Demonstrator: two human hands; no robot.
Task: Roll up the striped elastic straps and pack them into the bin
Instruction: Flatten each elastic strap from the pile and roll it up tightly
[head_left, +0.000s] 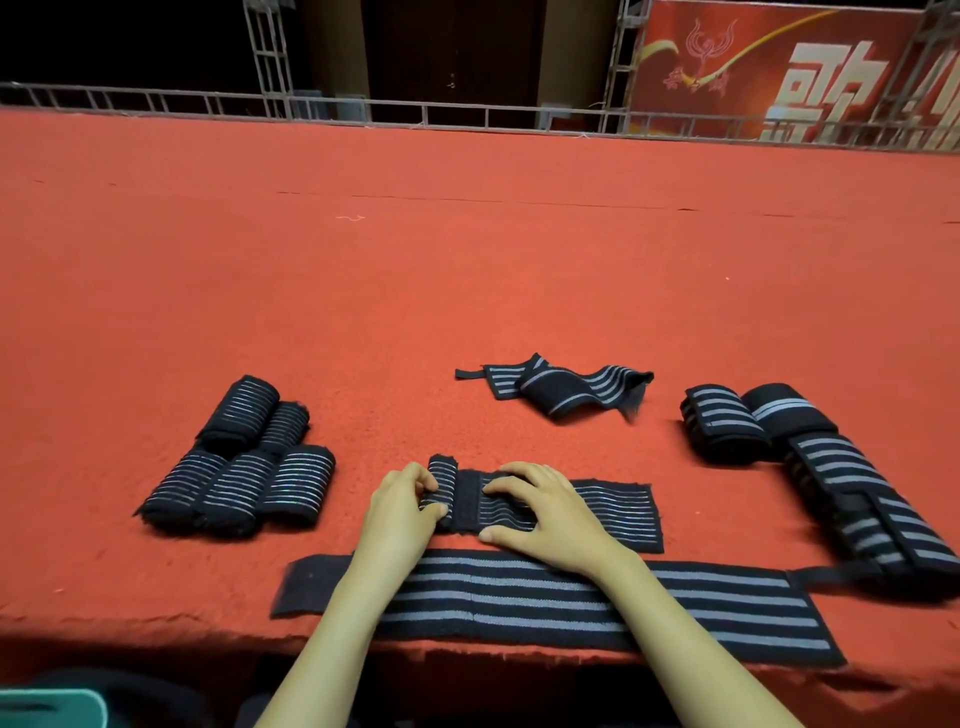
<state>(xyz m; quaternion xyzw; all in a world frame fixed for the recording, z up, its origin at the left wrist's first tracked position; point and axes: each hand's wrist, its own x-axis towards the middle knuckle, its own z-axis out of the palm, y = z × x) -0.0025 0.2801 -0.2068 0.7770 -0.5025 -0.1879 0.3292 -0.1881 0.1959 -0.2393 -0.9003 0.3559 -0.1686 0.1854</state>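
A thin-striped black strap (613, 512) lies flat on the red carpet in front of me, its left end rolled into a small coil (441, 475). My left hand (402, 506) grips that coil with curled fingers and thumb. My right hand (545, 506) rests on the flat part just right of the coil, fingers spread. A wide-striped strap (545, 605) lies flat under my forearms near the carpet's front edge. Several rolled thin-striped straps (244, 462) sit in a pile at the left. A teal bin corner (52, 709) shows at the bottom left.
A crumpled wide-striped strap (561, 387) lies farther back in the middle. Rolled and half-rolled wide-striped straps (769, 431) lie at the right. The red carpet (467, 260) stretches far back to a metal railing (467, 111). The carpet's front edge runs just below the flat strap.
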